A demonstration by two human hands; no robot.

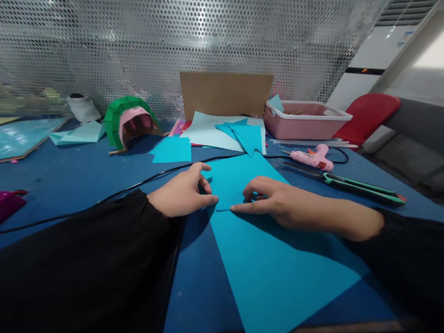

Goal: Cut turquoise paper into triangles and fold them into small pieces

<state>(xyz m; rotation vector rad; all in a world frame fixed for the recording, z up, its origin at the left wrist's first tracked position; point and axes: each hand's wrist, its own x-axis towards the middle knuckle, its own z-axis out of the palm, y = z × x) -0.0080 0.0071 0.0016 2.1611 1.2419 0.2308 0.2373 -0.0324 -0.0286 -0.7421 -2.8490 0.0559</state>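
A long sheet of bright blue paper point(275, 269) lies lengthwise before me and reaches the table's front edge. On its upper part rests a smaller piece of the same blue paper point(224, 199), whose lower edge shows as a thin line. My left hand point(186, 192) is at this piece's left edge, thumb and a bent finger close together on it, index finger raised apart. From the right, my right hand point(275, 201) lies low over the sheet, one fingertip touching near the piece's lower edge, the other fingers loosely bent and apart.
Right of the sheet lie a pink glue gun point(314, 157) and a green-handled cutter point(360, 187). Behind are blue paper scraps point(246, 134), a pink basket point(306, 122), cardboard point(226, 92) and a green arched paper model point(127, 117). A black cable point(147, 181) crosses the table.
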